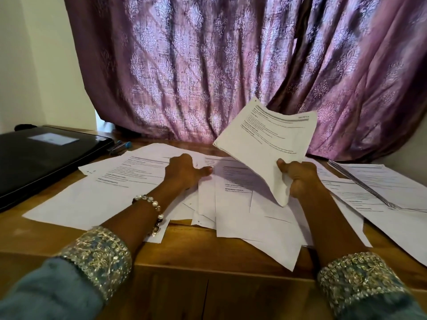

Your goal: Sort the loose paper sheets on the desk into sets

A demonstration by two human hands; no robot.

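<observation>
Wooden desk (203, 248) before a purple curtain (208, 65), strewn with loose sheets (240, 204). The right hand (300, 179) pinches a held set (265, 144) by its near corner, thumb on top, long axis rising away from the fingers; the left hand (184, 169), fingers together and flat, presses the sheets directly beneath it and is judged nearer the next pick. A stacked set (379, 181) lies right of the right hand's fingers, a laptop (44, 158) far left.

A wooden desk (196, 241) carries the load — loose printed paper sheets (242, 204) spread overlapping across its middle and right, some hanging past the front edge. At the far right lies a squared stack of sheets (379, 181). A closed black laptop (41, 158) sits at the left, pens (120, 146) just beside it.
</observation>
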